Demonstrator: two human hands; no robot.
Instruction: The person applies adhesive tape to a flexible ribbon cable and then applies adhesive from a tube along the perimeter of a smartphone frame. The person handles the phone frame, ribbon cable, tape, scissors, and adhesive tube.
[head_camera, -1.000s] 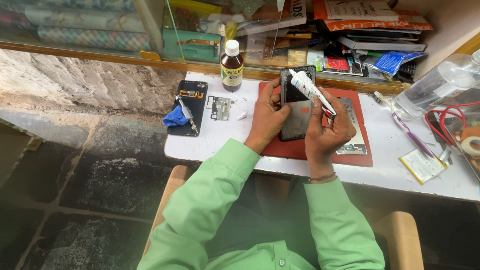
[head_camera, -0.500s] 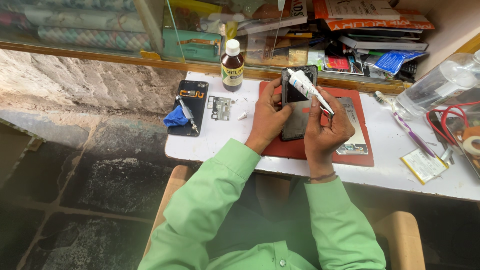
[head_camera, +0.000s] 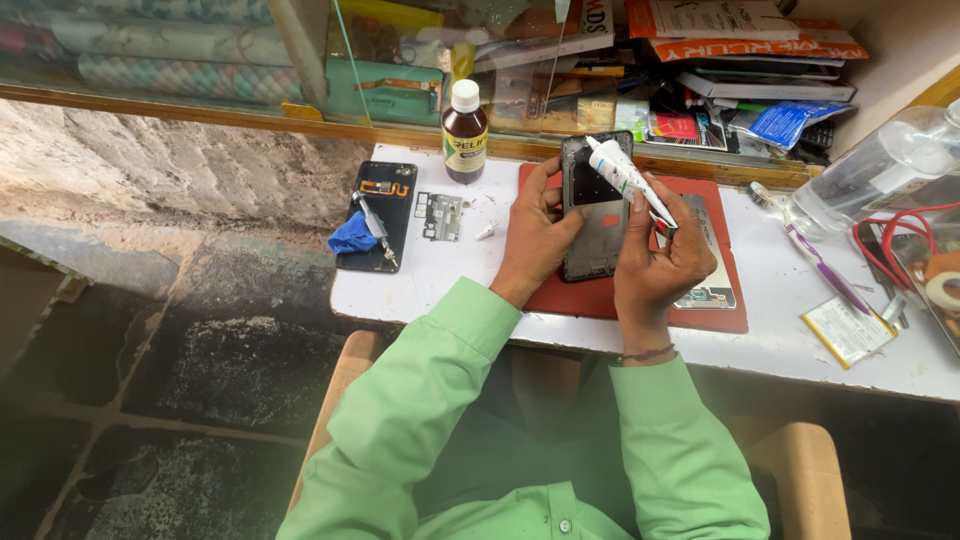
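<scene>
The left hand (head_camera: 535, 235) grips the thin, rigid, likely fragile phone frame (head_camera: 592, 210) by its left edge, tilted above the red mat (head_camera: 725, 310) on the desk (head_camera: 450, 280), while the right hand (head_camera: 660, 265) pinches a light, soft white tube (head_camera: 622, 175) near its nozzle end.

Colours noted at the bench
Black phone frame (head_camera: 596, 210); white glue tube (head_camera: 618, 175); red mat (head_camera: 610, 300); white table (head_camera: 780, 320); brown bottle (head_camera: 465, 135), white cap; light green sleeves (head_camera: 430, 400); blue cloth (head_camera: 352, 236)
</scene>
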